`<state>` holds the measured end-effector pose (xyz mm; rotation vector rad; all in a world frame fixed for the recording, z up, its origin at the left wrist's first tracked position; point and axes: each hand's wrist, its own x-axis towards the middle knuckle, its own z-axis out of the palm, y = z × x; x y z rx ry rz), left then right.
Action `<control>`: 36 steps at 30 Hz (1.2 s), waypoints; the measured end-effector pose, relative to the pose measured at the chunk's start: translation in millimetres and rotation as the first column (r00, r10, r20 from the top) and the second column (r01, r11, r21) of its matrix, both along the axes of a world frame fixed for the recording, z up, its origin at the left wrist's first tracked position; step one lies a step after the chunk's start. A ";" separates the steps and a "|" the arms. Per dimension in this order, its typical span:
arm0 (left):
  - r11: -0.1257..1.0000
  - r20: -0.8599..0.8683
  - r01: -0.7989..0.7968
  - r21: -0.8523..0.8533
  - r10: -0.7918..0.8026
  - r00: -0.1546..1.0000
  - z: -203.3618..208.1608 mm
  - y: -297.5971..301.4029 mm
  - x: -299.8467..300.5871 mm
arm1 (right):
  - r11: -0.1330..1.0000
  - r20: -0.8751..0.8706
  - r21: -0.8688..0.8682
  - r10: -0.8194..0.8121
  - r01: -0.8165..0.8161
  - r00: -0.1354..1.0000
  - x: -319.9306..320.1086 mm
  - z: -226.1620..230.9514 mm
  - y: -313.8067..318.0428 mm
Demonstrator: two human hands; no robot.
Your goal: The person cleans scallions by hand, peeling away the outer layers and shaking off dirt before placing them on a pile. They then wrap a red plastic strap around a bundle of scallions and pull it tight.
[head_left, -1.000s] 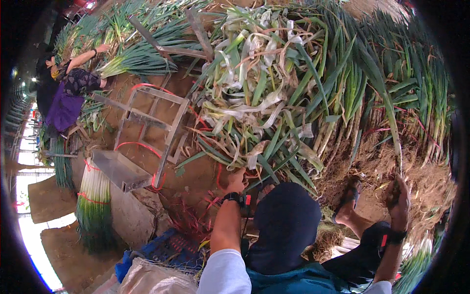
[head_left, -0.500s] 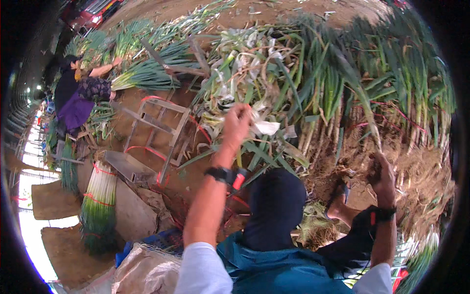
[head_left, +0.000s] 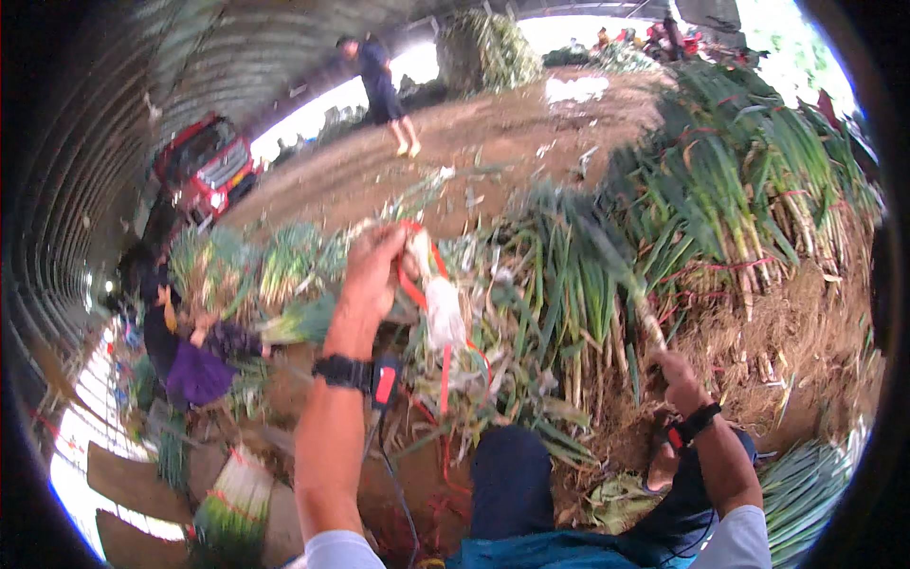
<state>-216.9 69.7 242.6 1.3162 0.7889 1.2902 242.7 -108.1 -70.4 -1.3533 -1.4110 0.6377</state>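
Note:
My left hand [head_left: 374, 270] is raised left of centre, its fingers closed on a pale strip of leek peel [head_left: 444, 313] that hangs down. A red ribbon [head_left: 445, 379] runs past the same fingers and trails downward; whether they also grip it I cannot tell. At the right, my right hand [head_left: 681, 381] is wrapped round the root end of a long leek [head_left: 652, 322]. That leek's white stem slants up to the left, its green top merging with the standing leeks behind. Below the left hand lies a heap of withered leaves and peelings [head_left: 502, 370].
Tied leek bundles [head_left: 749, 209] stand at the right, roots toward me. One bound bundle [head_left: 232, 493] lies at lower left. A person in purple [head_left: 199, 375] works at the left among leeks; another person [head_left: 381, 90] stands farther off. A red truck [head_left: 207, 171] is parked at far left.
The view has tilted up, bringing the truck and the standing person into sight. My left hand has moved left, and the pale peel now dangles from it. My right hand still grips the leek.

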 end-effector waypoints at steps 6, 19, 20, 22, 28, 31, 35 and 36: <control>0.934 0.187 0.275 -0.227 -0.235 0.954 -40.8 -13.9 50.6 | 0.971 -0.373 -0.087 -0.237 0.220 0.897 -39.1 54.0 15.8; 0.986 -0.898 0.153 0.060 -0.014 0.440 28.4 -37.4 -22.3 | 0.958 -0.591 -0.265 -0.249 0.107 0.767 -50.8 115.6 33.9; 0.992 -0.903 0.118 0.048 -0.008 0.429 19.3 -42.7 -37.6 | 0.961 -0.601 -0.247 -0.255 0.127 0.757 -52.1 112.3 35.8; 0.935 -0.891 0.167 -0.314 -0.351 0.287 -15.1 -45.1 -52.0 | 0.983 -0.321 -0.024 -0.182 0.184 0.929 -9.6 71.5 32.3; 0.976 -0.836 -0.217 -0.033 0.092 0.541 -50.7 -33.2 -138.2 | 0.955 -0.643 -0.294 -0.233 0.046 0.730 14.2 76.7 40.1; 0.727 -0.385 -0.680 0.096 0.657 0.648 -27.6 -28.5 -243.3 | 0.965 -0.617 -0.201 -0.257 0.167 0.744 16.6 69.8 36.6; 0.492 -0.325 -0.868 -0.070 0.811 0.486 -135.0 -60.8 -351.8 | 0.926 -0.667 -0.295 -0.376 0.235 0.643 32.2 75.4 49.9; 0.492 -0.346 -0.830 -0.262 0.755 0.557 -163.5 -70.8 -363.0 | 0.923 -0.664 -0.289 -0.384 0.254 0.642 34.1 76.4 46.8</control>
